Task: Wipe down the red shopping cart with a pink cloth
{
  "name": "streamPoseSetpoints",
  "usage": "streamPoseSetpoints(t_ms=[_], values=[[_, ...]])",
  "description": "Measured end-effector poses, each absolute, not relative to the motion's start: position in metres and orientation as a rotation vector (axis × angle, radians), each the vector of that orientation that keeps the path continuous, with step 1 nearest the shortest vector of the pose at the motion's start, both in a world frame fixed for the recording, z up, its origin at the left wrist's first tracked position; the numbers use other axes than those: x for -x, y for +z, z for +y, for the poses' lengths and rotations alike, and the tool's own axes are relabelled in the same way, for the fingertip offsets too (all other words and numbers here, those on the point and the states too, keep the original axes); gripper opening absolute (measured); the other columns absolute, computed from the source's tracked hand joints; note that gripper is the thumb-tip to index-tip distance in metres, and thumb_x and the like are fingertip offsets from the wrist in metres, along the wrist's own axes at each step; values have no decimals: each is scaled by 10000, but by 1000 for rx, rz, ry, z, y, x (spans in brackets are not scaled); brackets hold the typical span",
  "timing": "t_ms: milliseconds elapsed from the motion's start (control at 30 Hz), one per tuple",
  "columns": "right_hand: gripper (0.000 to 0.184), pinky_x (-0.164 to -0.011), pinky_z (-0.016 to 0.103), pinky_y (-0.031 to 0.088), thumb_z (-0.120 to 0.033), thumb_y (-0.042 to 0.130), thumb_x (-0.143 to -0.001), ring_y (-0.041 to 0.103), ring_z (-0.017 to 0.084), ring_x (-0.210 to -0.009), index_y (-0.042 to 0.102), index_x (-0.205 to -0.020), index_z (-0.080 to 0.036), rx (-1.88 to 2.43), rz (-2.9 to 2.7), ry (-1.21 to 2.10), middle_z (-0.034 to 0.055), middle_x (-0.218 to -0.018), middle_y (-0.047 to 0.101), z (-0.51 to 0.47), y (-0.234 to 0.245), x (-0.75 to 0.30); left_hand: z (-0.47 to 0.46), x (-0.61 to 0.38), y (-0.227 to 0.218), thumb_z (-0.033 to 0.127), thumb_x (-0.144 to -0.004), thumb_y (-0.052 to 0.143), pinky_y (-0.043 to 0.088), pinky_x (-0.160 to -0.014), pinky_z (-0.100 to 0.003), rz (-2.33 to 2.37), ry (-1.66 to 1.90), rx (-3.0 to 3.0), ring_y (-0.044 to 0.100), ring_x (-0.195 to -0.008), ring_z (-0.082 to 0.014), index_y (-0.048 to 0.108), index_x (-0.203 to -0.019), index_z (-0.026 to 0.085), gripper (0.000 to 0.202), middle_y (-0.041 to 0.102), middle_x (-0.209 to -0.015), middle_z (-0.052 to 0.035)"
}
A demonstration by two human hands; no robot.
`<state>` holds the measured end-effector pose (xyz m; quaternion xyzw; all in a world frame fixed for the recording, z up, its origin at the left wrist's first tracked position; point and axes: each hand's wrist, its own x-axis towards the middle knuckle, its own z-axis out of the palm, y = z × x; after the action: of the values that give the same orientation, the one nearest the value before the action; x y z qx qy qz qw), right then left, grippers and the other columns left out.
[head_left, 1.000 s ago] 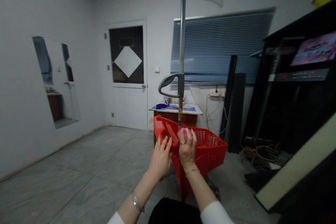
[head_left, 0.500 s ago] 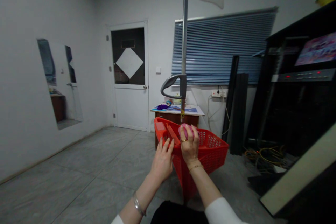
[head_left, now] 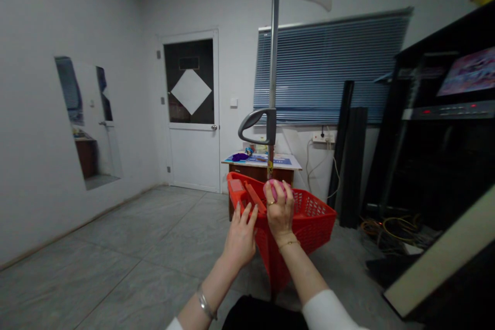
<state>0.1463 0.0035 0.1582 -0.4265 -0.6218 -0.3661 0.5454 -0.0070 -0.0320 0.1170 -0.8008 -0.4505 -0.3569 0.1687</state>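
A red plastic shopping basket (head_left: 309, 216) stands on the floor in front of me, with a tall metal pole and grey handle (head_left: 258, 119) rising from it. My right hand (head_left: 279, 210) is closed around a small pink round object (head_left: 275, 186) held over the basket's near rim. My left hand (head_left: 241, 236) has its fingers stretched out and rests against the basket's near side, holding nothing.
A small wooden table (head_left: 261, 166) with papers and small items stands behind the basket, below blue window blinds (head_left: 328, 67). A white door (head_left: 192, 113) is at the back left. Black cabinets and a screen (head_left: 444, 129) fill the right, with yellow cables (head_left: 390, 227) on the floor.
My right hand with the pink object has risen slightly. The view has shifted a little to the left; my left hand stays against the basket.
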Motion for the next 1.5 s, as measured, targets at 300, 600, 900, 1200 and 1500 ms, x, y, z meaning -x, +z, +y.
streamPoseSetpoints(t_ms=[300, 600, 900, 1200, 1500], values=[[567, -1105, 527, 436, -124, 408, -964, 324, 279, -1417, 395, -1501, -304, 969, -1480, -816, 100, -1429, 494, 1, 145, -149, -38, 5, 123, 95, -839, 478, 364, -1142, -607, -1309, -972, 2256, 195, -1501, -372, 264, -1559, 211, 759, 364, -1590, -112], [505, -1004, 556, 466, -255, 447, -972, 496, 297, -1239, 440, -1476, -276, 1096, -1287, -618, 152, -1333, 541, -26, 85, -161, -74, -15, 130, 124, -765, 521, 345, -1175, -564, -1255, -922, 2381, 321, -1459, -359, 278, -1558, 196, 833, 368, -1591, -83], [477, -1024, 474, 434, -435, 445, -984, 556, 264, -1182, 558, -1384, -201, 1146, -1131, -337, 147, -1283, 583, -74, 103, -188, -20, 23, 166, 629, -911, 507, 168, -1186, -667, -1191, -978, 2517, 100, -1523, -359, 274, -1550, 329, 744, 215, -1649, -82], [384, -991, 461, 446, -327, 505, -963, 515, 267, -1130, 624, -1317, -237, 1248, -1351, -688, 103, -1262, 633, -97, 136, -180, -6, 7, 149, 601, -934, 493, 201, -1176, -641, -1267, -1002, 2477, 368, -1407, -306, 476, -1432, 408, 534, 517, -1489, -34], [551, -1017, 498, 437, -621, 416, -934, 499, 305, -1236, 675, -1255, -256, 1439, -1416, -563, 138, -1406, 493, -98, 139, -260, 1, 17, 171, 624, -935, 476, 178, -1158, -669, -1354, -887, 2571, 360, -1432, -309, 442, -1442, 432, 543, 520, -1495, -8]])
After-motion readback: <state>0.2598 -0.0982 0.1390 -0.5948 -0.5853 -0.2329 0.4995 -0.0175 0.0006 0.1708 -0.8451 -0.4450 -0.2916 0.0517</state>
